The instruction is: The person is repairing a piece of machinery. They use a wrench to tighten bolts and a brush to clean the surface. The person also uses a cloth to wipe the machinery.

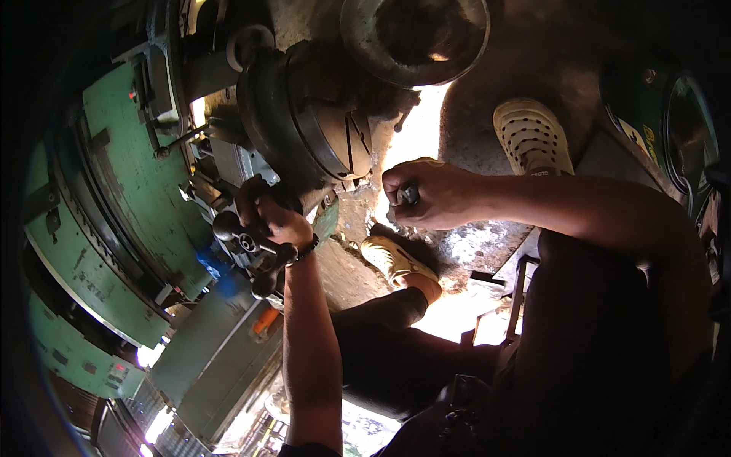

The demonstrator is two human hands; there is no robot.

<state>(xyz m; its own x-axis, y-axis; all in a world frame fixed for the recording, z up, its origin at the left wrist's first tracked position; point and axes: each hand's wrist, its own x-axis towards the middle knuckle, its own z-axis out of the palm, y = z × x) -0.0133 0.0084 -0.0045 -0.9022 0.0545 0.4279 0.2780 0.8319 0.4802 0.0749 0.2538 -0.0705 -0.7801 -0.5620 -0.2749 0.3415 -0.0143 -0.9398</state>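
My left hand (283, 222) is closed at a dark, ball-knobbed machine handle (247, 243), its fingers curled over the upper side. Part of what it grips is hidden under the fingers. A dark bracelet (306, 247) circles that wrist. My right hand (445, 199) is a fist held out in the open, apart from the machine. From the fist pokes the rounded end of a dark metal piece (408, 192); the rest is covered by the fingers. Just beyond both hands sits a large round metal chuck (331, 126) with a slotted face.
Green machine bodies (137, 167) fill the left side. A round pan (476, 57) lies at the top, with a dark green drum (689, 129) at the far right. Two feet in pale perforated clogs (529, 133) stand on the stained floor. An orange object (266, 321) is beside the machine.
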